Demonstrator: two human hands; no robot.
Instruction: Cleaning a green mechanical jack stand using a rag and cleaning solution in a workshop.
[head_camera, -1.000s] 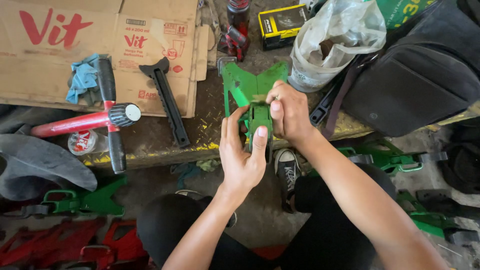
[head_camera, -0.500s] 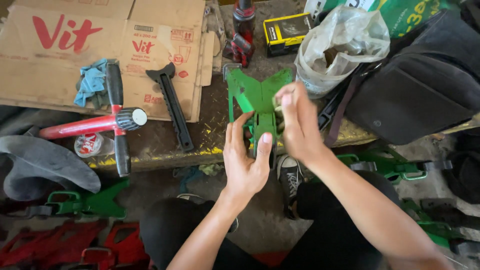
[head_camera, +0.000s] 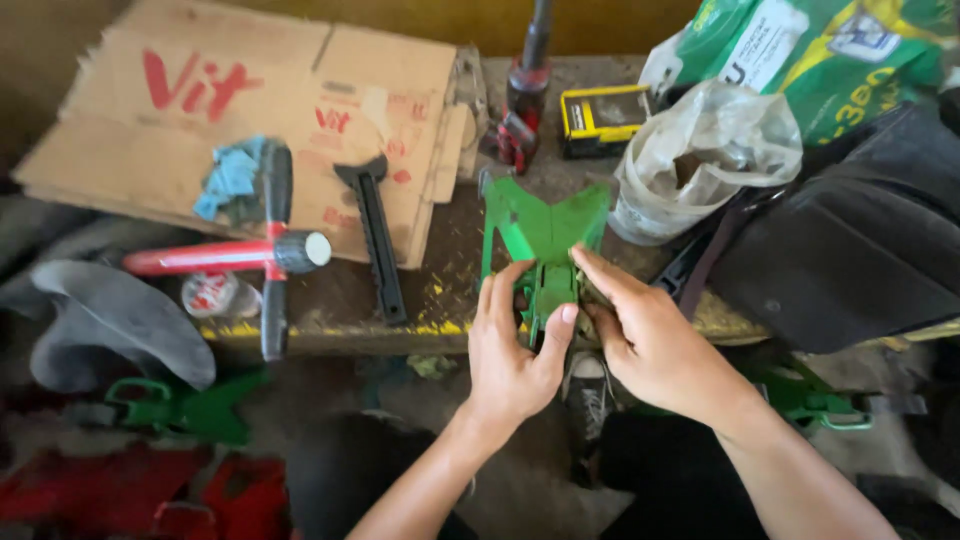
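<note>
A green metal bracket (head_camera: 541, 232) with a forked, swallowtail top stands upright at the edge of a worn wooden bench (head_camera: 440, 300). My left hand (head_camera: 512, 345) grips its narrow lower stem from the left, thumb pressed on the front. My right hand (head_camera: 650, 340) holds the same stem from the right, fingers reaching in behind it. The bottom of the bracket is hidden between both palms.
On the bench lie flattened cardboard (head_camera: 250, 120), a red-handled hammer (head_camera: 230, 255), a black wrench (head_camera: 375, 235), a blue rag (head_camera: 228, 180), a yellow box (head_camera: 600, 115) and a plastic bag (head_camera: 700, 150). A black bag (head_camera: 850, 250) sits right. More green brackets (head_camera: 180, 405) lie on the floor.
The view has shifted, so the bracket and bench sit lower in the frame. My right hand has slid down the bracket's stem, and both hands stay on it.
</note>
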